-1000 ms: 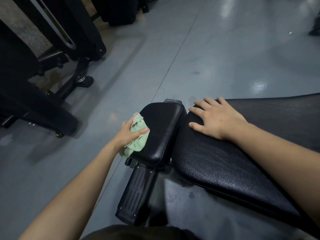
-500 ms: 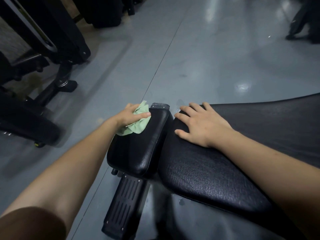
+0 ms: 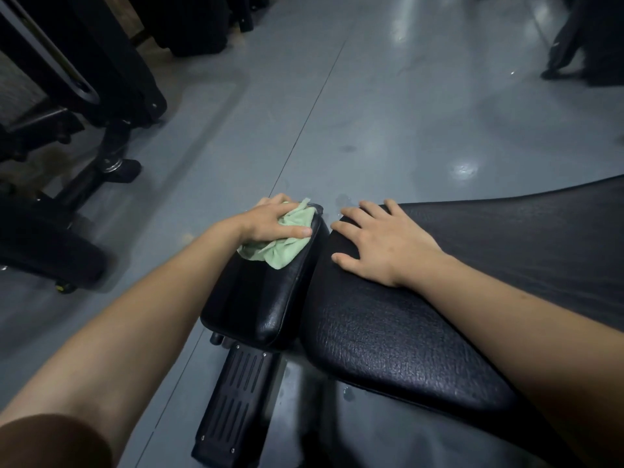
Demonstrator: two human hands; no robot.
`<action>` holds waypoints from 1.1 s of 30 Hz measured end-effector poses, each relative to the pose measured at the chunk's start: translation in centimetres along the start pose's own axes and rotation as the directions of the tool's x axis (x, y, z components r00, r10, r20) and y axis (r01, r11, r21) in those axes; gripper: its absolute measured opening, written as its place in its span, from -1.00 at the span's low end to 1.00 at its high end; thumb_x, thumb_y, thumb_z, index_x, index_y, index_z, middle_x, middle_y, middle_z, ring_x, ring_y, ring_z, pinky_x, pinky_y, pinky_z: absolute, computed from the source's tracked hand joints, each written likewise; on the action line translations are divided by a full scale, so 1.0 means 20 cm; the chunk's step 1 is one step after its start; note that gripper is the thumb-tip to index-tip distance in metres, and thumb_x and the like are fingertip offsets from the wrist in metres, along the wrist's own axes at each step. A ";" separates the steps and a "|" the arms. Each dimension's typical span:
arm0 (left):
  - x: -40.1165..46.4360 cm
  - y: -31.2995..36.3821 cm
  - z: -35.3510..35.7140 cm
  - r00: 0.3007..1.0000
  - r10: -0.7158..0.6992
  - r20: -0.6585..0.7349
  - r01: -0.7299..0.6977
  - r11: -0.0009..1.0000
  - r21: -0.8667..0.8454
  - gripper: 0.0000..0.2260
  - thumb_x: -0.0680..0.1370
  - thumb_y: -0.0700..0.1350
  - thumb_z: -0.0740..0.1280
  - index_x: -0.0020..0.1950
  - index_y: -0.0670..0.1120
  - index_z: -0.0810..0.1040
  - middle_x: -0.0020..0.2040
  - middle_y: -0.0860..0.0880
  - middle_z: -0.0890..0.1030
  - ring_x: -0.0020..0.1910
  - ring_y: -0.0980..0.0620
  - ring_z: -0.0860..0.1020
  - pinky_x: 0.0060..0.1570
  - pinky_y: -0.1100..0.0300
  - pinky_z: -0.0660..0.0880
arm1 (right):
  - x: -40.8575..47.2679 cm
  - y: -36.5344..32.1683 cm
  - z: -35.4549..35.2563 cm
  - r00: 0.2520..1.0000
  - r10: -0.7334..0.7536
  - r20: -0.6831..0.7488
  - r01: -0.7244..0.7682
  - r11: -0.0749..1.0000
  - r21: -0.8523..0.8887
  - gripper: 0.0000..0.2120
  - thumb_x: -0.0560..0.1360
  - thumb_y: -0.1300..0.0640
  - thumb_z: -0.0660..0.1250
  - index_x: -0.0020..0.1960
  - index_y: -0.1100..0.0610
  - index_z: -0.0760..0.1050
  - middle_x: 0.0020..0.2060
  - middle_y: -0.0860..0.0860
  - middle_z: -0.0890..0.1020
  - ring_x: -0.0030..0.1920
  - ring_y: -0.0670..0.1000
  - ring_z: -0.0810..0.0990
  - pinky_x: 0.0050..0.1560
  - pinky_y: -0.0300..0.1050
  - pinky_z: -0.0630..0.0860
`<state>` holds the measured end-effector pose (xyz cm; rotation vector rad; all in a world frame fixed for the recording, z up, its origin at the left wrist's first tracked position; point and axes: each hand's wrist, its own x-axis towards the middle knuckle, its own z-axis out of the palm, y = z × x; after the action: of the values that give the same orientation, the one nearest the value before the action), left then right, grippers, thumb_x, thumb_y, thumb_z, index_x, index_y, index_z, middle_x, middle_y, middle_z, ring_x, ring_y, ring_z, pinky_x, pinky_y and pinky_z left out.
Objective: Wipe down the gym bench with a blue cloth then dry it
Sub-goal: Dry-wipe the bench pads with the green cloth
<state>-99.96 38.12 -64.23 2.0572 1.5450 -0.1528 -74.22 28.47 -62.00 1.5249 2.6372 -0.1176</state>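
Cloth (image 3: 282,238) apparently slid farther up seat pad (image 3: 266,298)

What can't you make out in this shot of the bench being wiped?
Head view only:
- Small pad: far end covered by the left hand and green cloth.
- Long pad: cut off by the right edge.
- Whether the pads are wet: not discernible.
- Dark machines top left: cropped, too dim to identify.

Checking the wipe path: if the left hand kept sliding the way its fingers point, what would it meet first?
Probably nothing solid: the left hand grips the green cloth at the small pad's far end, and only grey floor shows beyond, lower down.
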 end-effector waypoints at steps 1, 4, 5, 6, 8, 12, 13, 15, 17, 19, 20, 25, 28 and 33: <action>0.02 0.03 0.00 1.000 -0.027 0.005 0.027 1.000 0.005 -0.28 0.23 0.60 0.18 0.31 0.31 0.47 0.21 0.12 0.38 0.28 0.03 0.23 0.42 -0.07 0.18 | 0.00 0.00 0.00 1.000 0.000 -0.004 0.000 1.000 -0.003 -0.11 0.39 -0.41 -0.36 0.58 -0.09 0.15 0.55 -0.05 0.23 0.56 0.08 0.11 0.52 0.20 0.06; 0.06 0.12 -0.02 0.993 -0.115 0.036 0.115 0.993 0.005 -0.37 0.22 0.63 0.13 0.11 0.29 0.50 0.17 0.10 0.44 0.26 0.00 0.33 0.34 -0.01 0.26 | 0.00 0.01 0.01 1.000 -0.002 -0.007 0.002 1.000 0.000 -0.20 0.47 -0.41 -0.27 0.59 -0.08 0.15 0.56 -0.04 0.23 0.56 0.09 0.11 0.53 0.21 0.05; 0.07 0.13 -0.03 0.991 -0.128 0.051 0.127 0.992 0.006 -0.40 0.26 0.61 0.16 0.09 0.27 0.50 0.17 0.09 0.45 0.24 -0.01 0.38 0.30 0.02 0.30 | 0.00 0.01 0.02 1.000 -0.002 -0.009 0.002 1.000 0.003 -0.23 0.50 -0.41 -0.23 0.59 -0.08 0.15 0.56 -0.03 0.23 0.56 0.10 0.11 0.53 0.21 0.05; 0.07 0.14 -0.04 0.990 -0.126 0.065 0.126 0.992 0.013 -0.45 0.33 0.58 0.20 0.10 0.24 0.50 0.17 0.09 0.46 0.23 0.00 0.41 0.26 0.04 0.32 | 0.00 0.01 0.02 1.000 -0.001 -0.010 0.001 1.000 0.005 -0.23 0.50 -0.41 -0.23 0.59 -0.08 0.15 0.56 -0.03 0.23 0.56 0.10 0.10 0.54 0.21 0.04; 0.07 0.13 -0.02 0.994 -0.098 0.056 0.096 0.994 0.048 -0.48 0.39 0.55 0.20 0.12 0.21 0.47 0.17 0.10 0.43 0.24 0.01 0.36 0.26 0.05 0.29 | 0.00 0.01 0.01 1.000 -0.001 -0.006 0.001 1.000 0.009 -0.23 0.50 -0.41 -0.23 0.59 -0.08 0.15 0.56 -0.04 0.23 0.57 0.09 0.10 0.54 0.21 0.03; 0.00 0.10 0.02 1.000 0.005 -0.018 -0.003 0.994 0.107 -0.32 0.26 0.58 0.08 0.16 0.18 0.47 0.21 0.20 0.33 0.25 0.06 0.27 0.37 -0.04 0.24 | 0.00 0.01 0.01 1.000 -0.005 -0.012 0.005 1.000 0.017 -0.32 0.58 -0.38 -0.11 0.60 -0.08 0.14 0.57 -0.03 0.22 0.57 0.09 0.09 0.54 0.21 0.03; -0.01 0.11 0.02 1.000 0.027 -0.016 -0.024 0.993 0.118 -0.40 0.27 0.57 0.08 0.10 0.23 0.45 0.21 0.20 0.31 0.26 0.06 0.27 0.38 -0.04 0.23 | 0.00 0.01 0.01 1.000 -0.005 -0.009 0.005 1.000 0.016 -0.32 0.58 -0.38 -0.11 0.60 -0.08 0.14 0.57 -0.04 0.22 0.57 0.08 0.09 0.54 0.21 0.03; -0.03 0.14 0.02 0.997 0.082 0.004 -0.081 0.983 0.166 -0.51 0.29 0.54 0.08 0.03 0.27 0.43 0.27 0.16 0.31 0.32 0.00 0.28 0.39 -0.04 0.22 | 0.00 0.01 0.01 1.000 -0.008 -0.009 0.008 1.000 0.018 -0.31 0.57 -0.38 -0.12 0.60 -0.08 0.14 0.56 -0.05 0.23 0.56 0.07 0.10 0.54 0.19 0.03; -0.05 0.17 0.04 0.986 0.166 0.031 -0.169 0.957 0.235 -0.40 0.30 0.49 0.10 0.15 0.17 0.53 0.42 0.09 0.28 0.39 -0.05 0.25 0.41 -0.02 0.20 | 0.00 0.01 0.01 1.000 -0.008 -0.011 0.008 1.000 0.022 -0.29 0.55 -0.39 -0.14 0.59 -0.09 0.15 0.55 -0.05 0.24 0.56 0.07 0.10 0.53 0.19 0.04; -0.07 0.18 0.05 0.968 0.247 0.039 -0.248 0.925 0.289 -0.36 0.33 0.42 0.13 0.24 0.10 0.56 0.50 0.08 0.20 0.42 -0.08 0.21 0.43 -0.03 0.20 | 0.01 0.01 0.02 1.000 -0.009 -0.014 0.009 1.000 0.020 -0.25 0.51 -0.41 -0.20 0.59 -0.09 0.15 0.55 -0.06 0.24 0.56 0.07 0.11 0.53 0.20 0.04; -0.08 0.18 0.06 0.959 0.281 0.036 -0.278 0.912 0.301 -0.40 0.35 0.39 0.16 0.22 0.09 0.57 0.52 0.09 0.16 0.44 -0.09 0.20 0.44 -0.04 0.21 | 0.01 0.01 0.02 1.000 -0.011 -0.016 0.011 1.000 0.018 -0.23 0.49 -0.41 -0.22 0.59 -0.09 0.15 0.55 -0.06 0.25 0.56 0.07 0.11 0.53 0.20 0.05; -0.22 0.12 0.09 0.902 0.432 0.011 -0.408 0.842 0.352 -0.64 0.49 0.30 0.27 0.06 0.06 0.56 0.58 0.12 0.06 0.46 -0.12 0.17 0.43 -0.13 0.26 | 0.01 0.02 0.02 1.000 -0.013 -0.023 0.014 1.000 0.015 -0.31 0.56 -0.39 -0.12 0.59 -0.08 0.16 0.56 -0.06 0.23 0.55 0.06 0.12 0.53 0.20 0.06; -0.36 0.09 0.16 0.893 0.450 0.009 -0.429 0.844 0.321 -0.72 0.53 0.30 0.28 -0.03 0.10 0.49 0.59 0.20 0.01 0.56 -0.19 0.08 0.45 -0.25 0.24 | 0.01 0.02 0.02 1.000 -0.012 -0.020 0.013 1.000 0.023 -0.30 0.56 -0.39 -0.12 0.59 -0.09 0.16 0.56 -0.06 0.23 0.55 0.06 0.12 0.53 0.20 0.05; -0.56 0.06 0.28 0.898 0.434 -0.077 -0.410 0.887 0.214 -0.78 0.56 0.19 0.35 -0.09 0.10 0.41 0.58 0.24 0.05 0.62 -0.12 -0.05 0.50 -0.16 0.19 | 0.01 0.02 0.02 1.000 -0.010 -0.017 0.010 1.000 0.022 -0.31 0.57 -0.39 -0.11 0.59 -0.09 0.15 0.56 -0.05 0.23 0.56 0.07 0.11 0.53 0.20 0.05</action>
<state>-101.18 25.60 -63.92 2.5496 1.1424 -0.0083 -73.90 28.76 -62.40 1.5257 2.6654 -0.1361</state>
